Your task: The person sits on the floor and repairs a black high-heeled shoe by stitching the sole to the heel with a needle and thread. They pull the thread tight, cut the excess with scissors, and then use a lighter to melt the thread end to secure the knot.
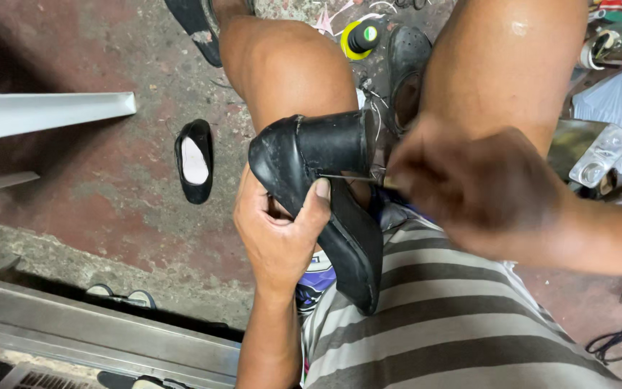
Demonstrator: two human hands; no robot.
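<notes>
We see a black high-heeled shoe (325,187) held across the lap, between the two bare knees, with its block heel uppermost and its sole running down toward the striped shirt (448,324). A thin metal needle (350,177) lies level against the edge where the heel meets the sole. The left hand (278,230) is wrapped around the shoe from below, its thumb pressed on the sole edge just under the needle. The right hand (480,187), blurred, is closed in a narrow pinch on the near end of the needle, just beside the shoe's right edge.

Outward from the shoe, the knees close in on both sides above it, leaving little free room there. To the left the worn red floor (109,180) lies open as far as a second black flat shoe (194,160), which sits well apart from the held one. A white plastic chair (37,115) juts in from the left edge. Between the knees stand a yellow-rimmed pot with a dark lid (359,39) and a black clog (406,72). A clear plastic container (599,157) lies at the right, near the right forearm. A metal rail (95,328) crosses the lower left corner.
</notes>
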